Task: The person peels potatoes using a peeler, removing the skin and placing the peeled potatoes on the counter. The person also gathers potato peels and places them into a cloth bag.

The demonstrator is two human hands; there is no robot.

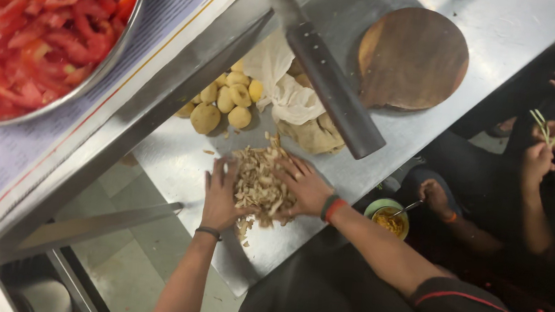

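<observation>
1. Both hands are down on the steel table (296,245), scooping a heap of pale peelings (260,182) together. Looks like the gathering-up step to me.
2. Left hand (221,198) cups the pile from one side, fingers spread and pressed flat against the scraps, not pinching anything.
3. Right hand (305,186), the one with the orange wristband, does the same from the other side, fingers loosely open over the heap.
4. Peeled potatoes (227,101) sit just beyond the pile, next to a white cloth (283,86) and a round wooden board (412,57).
5. Next I'd guess the palms need to squeeze closer so no peelings escape when lifted.
</observation>
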